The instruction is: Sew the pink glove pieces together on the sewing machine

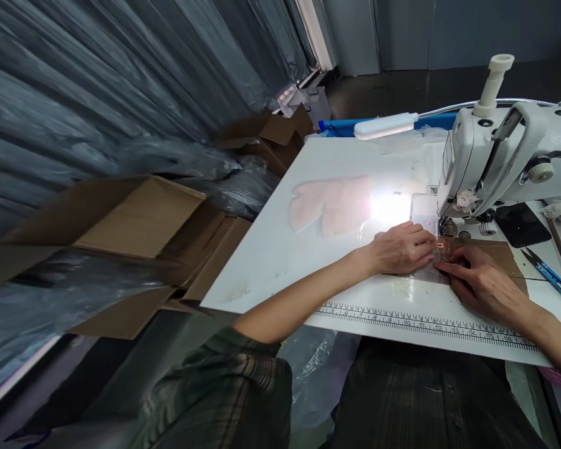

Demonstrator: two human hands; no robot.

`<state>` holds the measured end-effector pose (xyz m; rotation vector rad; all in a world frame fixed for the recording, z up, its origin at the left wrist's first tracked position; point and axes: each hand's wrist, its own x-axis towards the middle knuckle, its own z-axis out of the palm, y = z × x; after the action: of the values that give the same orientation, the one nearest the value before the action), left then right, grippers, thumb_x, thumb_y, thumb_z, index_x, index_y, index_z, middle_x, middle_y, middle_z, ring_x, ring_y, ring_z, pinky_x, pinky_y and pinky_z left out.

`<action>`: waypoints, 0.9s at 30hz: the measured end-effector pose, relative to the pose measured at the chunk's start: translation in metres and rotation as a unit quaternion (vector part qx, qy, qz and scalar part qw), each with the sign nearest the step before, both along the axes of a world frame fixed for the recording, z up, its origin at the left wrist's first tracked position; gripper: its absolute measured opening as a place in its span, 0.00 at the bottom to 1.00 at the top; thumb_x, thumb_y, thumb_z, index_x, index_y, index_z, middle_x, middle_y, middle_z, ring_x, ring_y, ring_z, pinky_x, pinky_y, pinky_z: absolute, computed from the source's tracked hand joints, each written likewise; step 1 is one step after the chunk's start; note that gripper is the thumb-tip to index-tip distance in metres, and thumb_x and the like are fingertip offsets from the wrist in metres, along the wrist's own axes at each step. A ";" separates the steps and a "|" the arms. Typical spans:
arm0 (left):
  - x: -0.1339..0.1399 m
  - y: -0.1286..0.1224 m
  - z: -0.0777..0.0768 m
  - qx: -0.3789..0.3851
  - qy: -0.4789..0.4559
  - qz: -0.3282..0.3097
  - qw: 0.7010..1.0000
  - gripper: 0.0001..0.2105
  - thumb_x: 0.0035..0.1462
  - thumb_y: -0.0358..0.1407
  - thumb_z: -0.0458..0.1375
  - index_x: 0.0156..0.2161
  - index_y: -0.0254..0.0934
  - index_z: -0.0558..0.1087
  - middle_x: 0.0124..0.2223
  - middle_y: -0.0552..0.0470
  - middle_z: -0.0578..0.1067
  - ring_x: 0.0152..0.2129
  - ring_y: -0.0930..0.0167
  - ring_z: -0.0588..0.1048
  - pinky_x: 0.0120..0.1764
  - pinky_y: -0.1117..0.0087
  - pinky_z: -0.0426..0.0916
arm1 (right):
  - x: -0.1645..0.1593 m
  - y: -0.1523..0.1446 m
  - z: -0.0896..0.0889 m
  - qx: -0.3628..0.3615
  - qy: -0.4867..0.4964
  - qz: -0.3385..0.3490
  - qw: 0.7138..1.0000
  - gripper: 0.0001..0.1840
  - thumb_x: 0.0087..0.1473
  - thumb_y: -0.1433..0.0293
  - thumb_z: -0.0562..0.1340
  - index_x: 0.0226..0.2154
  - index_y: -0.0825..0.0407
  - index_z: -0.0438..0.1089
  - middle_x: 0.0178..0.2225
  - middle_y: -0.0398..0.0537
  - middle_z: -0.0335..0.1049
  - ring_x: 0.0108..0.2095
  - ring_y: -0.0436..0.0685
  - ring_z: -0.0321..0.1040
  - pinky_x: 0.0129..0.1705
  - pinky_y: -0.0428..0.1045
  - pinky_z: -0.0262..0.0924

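Note:
A clear plastic piece with small red marks lies on the white table by the needle area of the sewing machine. My left hand presses on it with bent fingers, just left of the presser foot. Close to the foot, my right hand pinches the plastic's near edge between thumb and forefinger; the exact grip is partly hidden. Brown sheet material lies under and beyond the right hand. Blue-handled thread snips rest to the right.
A printed ruler runs along the front of the white table. On the table is a faint pink, mitten-shaped patch. A lamp glares near the machine. A black flat object lies right. Cardboard boxes stand left.

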<state>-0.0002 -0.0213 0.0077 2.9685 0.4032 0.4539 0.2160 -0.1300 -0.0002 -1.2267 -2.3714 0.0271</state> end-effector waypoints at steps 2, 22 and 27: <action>0.004 0.003 0.001 0.014 0.023 -0.005 1.000 0.13 0.68 0.39 0.52 0.41 0.35 0.77 0.50 0.41 0.78 0.38 0.66 0.74 0.42 0.63 0.66 | 0.000 -0.001 0.000 -0.003 0.000 0.002 1.000 0.19 0.63 0.72 0.54 0.47 0.51 0.78 0.39 0.58 0.71 0.37 0.60 0.70 0.38 0.56 0.72; 0.002 0.023 0.008 -0.066 0.057 0.058 0.994 0.21 0.67 0.43 0.49 0.59 0.35 0.70 0.58 0.41 0.75 0.50 0.59 0.68 0.54 0.57 0.55 | 0.006 0.019 -0.003 -0.012 0.044 -0.026 0.999 0.18 0.63 0.69 0.57 0.52 0.46 0.76 0.42 0.57 0.71 0.42 0.63 0.68 0.41 0.58 0.71; 0.002 0.023 0.004 -0.078 0.046 0.052 0.995 0.23 0.67 0.44 0.48 0.60 0.33 0.69 0.59 0.40 0.74 0.51 0.59 0.67 0.54 0.57 0.55 | 0.005 0.018 -0.003 -0.007 0.040 -0.032 0.999 0.17 0.64 0.69 0.57 0.51 0.47 0.76 0.41 0.56 0.71 0.42 0.63 0.68 0.42 0.58 0.70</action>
<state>0.0014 0.0015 0.0118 2.8343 0.5780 0.2809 0.2206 -0.1122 -0.0033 -1.2824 -2.2658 0.0720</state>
